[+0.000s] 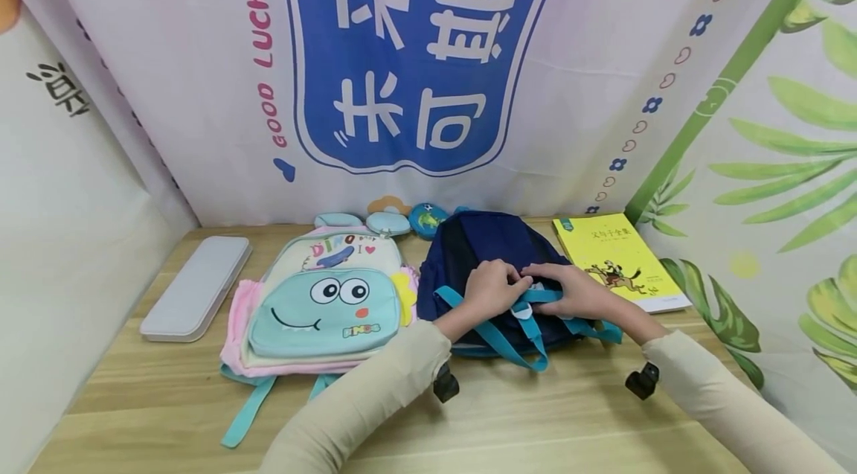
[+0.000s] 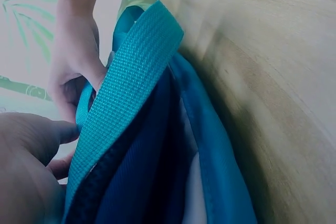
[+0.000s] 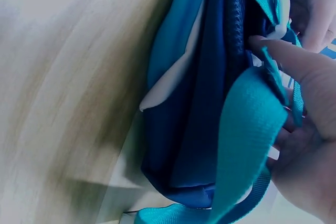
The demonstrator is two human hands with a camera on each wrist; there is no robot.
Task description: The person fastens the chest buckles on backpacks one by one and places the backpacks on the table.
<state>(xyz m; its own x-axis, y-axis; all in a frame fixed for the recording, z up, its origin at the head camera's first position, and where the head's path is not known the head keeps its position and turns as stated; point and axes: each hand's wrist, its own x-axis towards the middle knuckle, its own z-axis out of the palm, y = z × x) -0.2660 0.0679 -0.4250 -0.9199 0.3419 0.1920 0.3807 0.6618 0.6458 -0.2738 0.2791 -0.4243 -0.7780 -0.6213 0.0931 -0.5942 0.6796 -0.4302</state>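
While bare wood-grain counter (image 1: 535, 422) lies open along the near side, the navy backpack (image 1: 482, 243) sits toward the back edge, between a pastel dinosaur backpack (image 1: 308, 318) and a flat yellow book (image 1: 619, 258). Fingers of the left hand (image 1: 492, 288) and right hand (image 1: 574, 291) are clamped on a narrow teal strap (image 1: 544, 296), beside a white plastic buckle (image 1: 521, 311); the webbing is coarsely woven, the navy body soft and rounded.
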